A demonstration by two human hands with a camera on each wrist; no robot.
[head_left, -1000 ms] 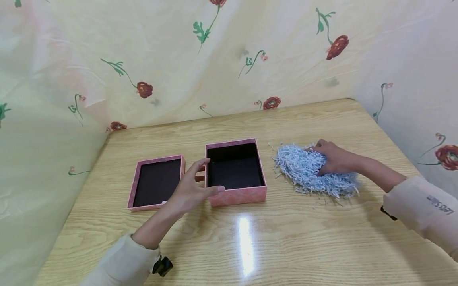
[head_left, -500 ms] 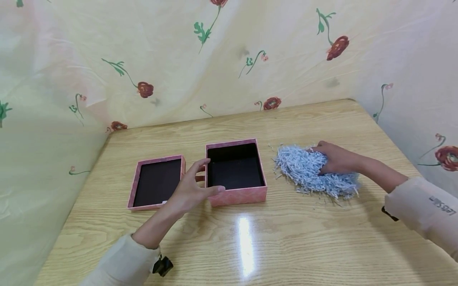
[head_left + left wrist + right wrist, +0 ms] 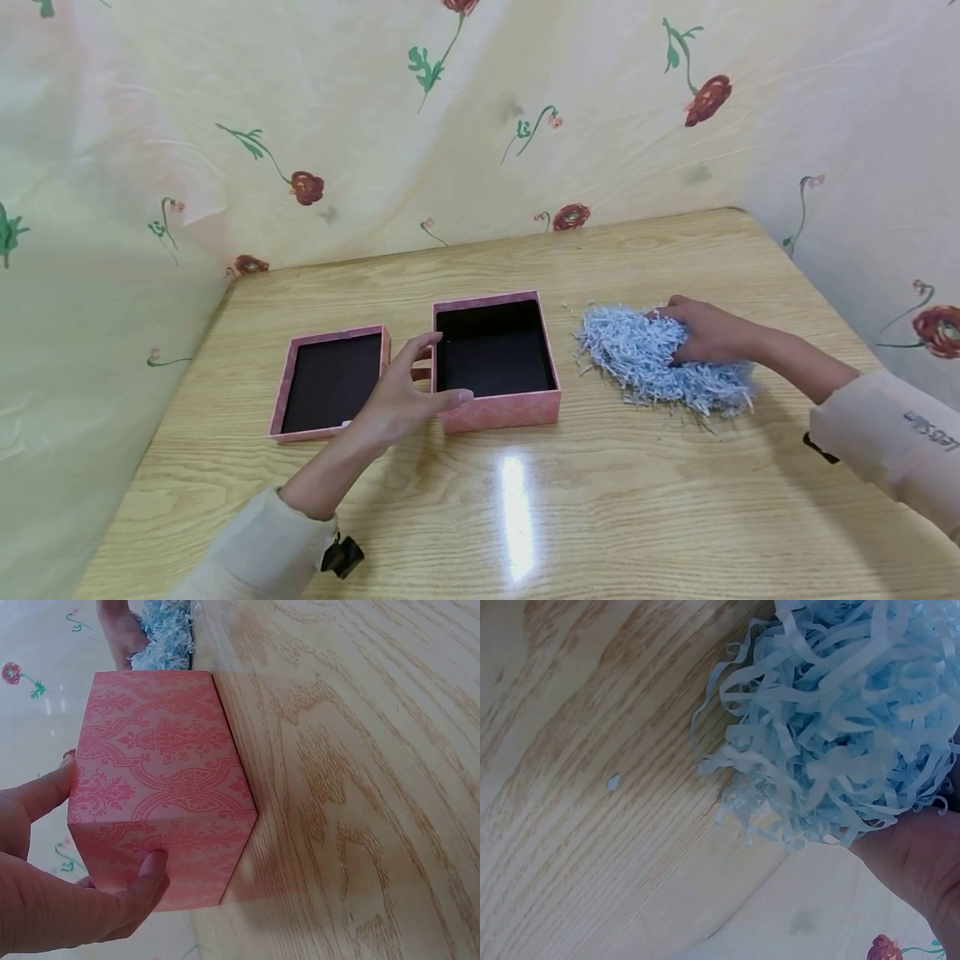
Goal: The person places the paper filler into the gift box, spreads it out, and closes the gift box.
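Note:
A pink patterned box with a black inside stands on the table, its top uncovered. My left hand holds its near left corner, thumb on one wall and a fingertip at the rim in the left wrist view. To the right of the box lies a heap of light blue shredded paper. My right hand grips into this heap from its right side. The paper hides most of the fingers; in the right wrist view, only part of the hand shows beside the strands.
A shallow pink tray with a black inside, like a box lid, lies left of the box, partly behind my left hand. Loose paper scraps lie near the heap. Flowered sheeting hangs along the back and sides of the wooden table.

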